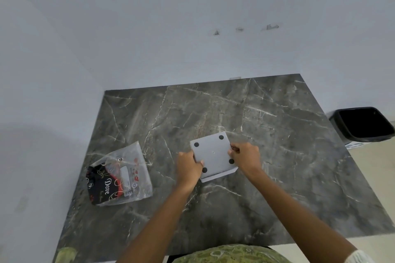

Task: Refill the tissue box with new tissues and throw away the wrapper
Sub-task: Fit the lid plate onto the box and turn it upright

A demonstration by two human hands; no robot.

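Observation:
A square grey tissue box (212, 152) lies upside down on the dark marble table (277, 134), its flat base with black round feet facing up. My left hand (189, 166) grips the box's left edge, thumb on the base near a foot. My right hand (245, 156) grips the right edge, fingers curled over it. A thin lighter panel shows along the box's near side. The plastic wrapper (120, 175), clear with a black and red printed pack, lies flat on the table to the left, apart from both hands.
A black-lined waste bin (363, 124) stands on the floor beyond the table's right edge. White walls close off the table's far and left sides. Green patterned clothing (230, 254) shows at the near edge.

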